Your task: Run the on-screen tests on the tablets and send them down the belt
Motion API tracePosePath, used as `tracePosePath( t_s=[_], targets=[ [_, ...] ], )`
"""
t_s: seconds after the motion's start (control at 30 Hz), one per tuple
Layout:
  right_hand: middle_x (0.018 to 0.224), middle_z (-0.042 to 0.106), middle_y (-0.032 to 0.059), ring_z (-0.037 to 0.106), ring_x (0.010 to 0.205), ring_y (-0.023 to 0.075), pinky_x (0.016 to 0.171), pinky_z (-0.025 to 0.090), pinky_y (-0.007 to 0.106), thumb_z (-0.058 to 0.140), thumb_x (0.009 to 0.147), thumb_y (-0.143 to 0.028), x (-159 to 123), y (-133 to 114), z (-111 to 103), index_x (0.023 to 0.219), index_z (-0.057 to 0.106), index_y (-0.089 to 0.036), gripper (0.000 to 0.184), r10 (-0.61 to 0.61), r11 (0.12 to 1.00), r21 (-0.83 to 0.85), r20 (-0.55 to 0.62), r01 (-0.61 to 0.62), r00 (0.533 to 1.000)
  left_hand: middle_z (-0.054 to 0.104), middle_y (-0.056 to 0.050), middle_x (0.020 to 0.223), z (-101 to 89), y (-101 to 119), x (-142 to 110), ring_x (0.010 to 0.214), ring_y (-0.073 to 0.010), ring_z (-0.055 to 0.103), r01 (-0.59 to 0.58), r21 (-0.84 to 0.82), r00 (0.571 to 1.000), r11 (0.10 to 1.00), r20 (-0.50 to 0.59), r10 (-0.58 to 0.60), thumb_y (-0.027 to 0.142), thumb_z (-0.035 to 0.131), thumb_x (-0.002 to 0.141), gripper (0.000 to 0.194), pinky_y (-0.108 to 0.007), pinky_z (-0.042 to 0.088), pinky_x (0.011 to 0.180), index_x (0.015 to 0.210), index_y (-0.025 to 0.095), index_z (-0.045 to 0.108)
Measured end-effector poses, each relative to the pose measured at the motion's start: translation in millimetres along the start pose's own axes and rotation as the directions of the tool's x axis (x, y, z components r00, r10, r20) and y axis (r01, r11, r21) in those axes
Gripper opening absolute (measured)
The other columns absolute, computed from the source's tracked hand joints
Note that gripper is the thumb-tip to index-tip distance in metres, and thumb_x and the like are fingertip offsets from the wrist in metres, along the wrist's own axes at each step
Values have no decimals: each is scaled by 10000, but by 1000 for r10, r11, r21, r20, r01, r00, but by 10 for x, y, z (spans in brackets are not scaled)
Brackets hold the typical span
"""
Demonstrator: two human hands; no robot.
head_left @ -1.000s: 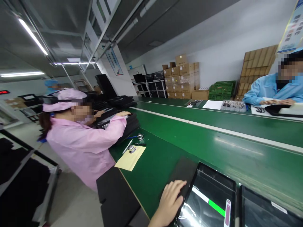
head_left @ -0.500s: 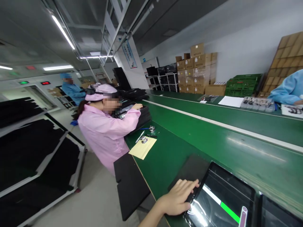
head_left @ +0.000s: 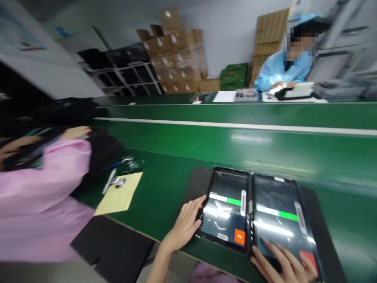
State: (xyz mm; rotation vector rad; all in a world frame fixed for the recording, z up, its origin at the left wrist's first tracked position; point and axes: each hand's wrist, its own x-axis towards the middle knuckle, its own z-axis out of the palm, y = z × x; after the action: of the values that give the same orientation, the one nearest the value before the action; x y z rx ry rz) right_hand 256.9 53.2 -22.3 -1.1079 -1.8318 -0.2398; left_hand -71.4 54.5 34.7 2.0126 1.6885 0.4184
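Two tablets lie side by side on black pads on the green workbench. Their lit screens carry a white-and-green bar and an orange-red button. My left hand (head_left: pixel 186 223) rests at the left edge of the left tablet (head_left: pixel 225 220), fingers stretched along its frame and the thumb near its side. Over the lower part of the right tablet (head_left: pixel 273 226) lies my right hand (head_left: pixel 284 263), its fingers spread on or just above the screen. Part of the right hand is cut off by the bottom of the picture.
To the left, a yellow paper (head_left: pixel 122 196) holds small metal parts, and a pen (head_left: pixel 108 181) lies beside it. A co-worker's pink sleeve (head_left: pixel 64 161) reaches over black pieces. Across the bench sits a person in blue (head_left: pixel 284 67). A black panel (head_left: pixel 113 249) juts out below the bench edge.
The view has swung right and down, bringing both tablets and my right hand into sight. My left hand still lies by the left tablet's edge.
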Motion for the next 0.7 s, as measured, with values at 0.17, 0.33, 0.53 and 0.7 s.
tracePosePath(
  t_s=[0.17,0.33,0.53,0.7],
  targets=[
    [946,724,-16,611,844,196,1072,271,394,768,871,-414,184,-17,-119,1023,767,-396,154,-121,992,-17,70,123,990,448,-63,1529,7,-77,0,1150,-243,579,-57,62,996,996,-69,61,405,305,1033,620,-413,425,1024,1582,365,18],
    [923,717,-37,604,853,161,1081,263,372,777,865,-420,272,-39,-135,946,770,-372,95,-155,987,-38,60,158,986,483,-63,1501,4,-108,-5,1107,-253,598,-52,82,994,995,-87,60,406,309,1021,632,-432,456,989,1583,359,25],
    [919,714,-29,597,870,155,1073,268,368,766,878,-403,288,-46,-135,934,770,-350,77,-172,984,-40,52,174,984,485,-67,1501,18,-113,-1,1096,-257,600,-36,82,994,996,-97,43,413,306,1014,630,-436,455,984,1586,342,51],
    [927,701,-28,587,892,167,1059,269,360,786,849,-410,269,-27,-145,946,764,-360,112,-182,982,-43,55,185,982,470,-75,1513,53,-150,-6,1115,-271,584,-11,44,995,999,-94,15,435,308,1005,633,-448,444,986,1586,324,84]
  ],
)
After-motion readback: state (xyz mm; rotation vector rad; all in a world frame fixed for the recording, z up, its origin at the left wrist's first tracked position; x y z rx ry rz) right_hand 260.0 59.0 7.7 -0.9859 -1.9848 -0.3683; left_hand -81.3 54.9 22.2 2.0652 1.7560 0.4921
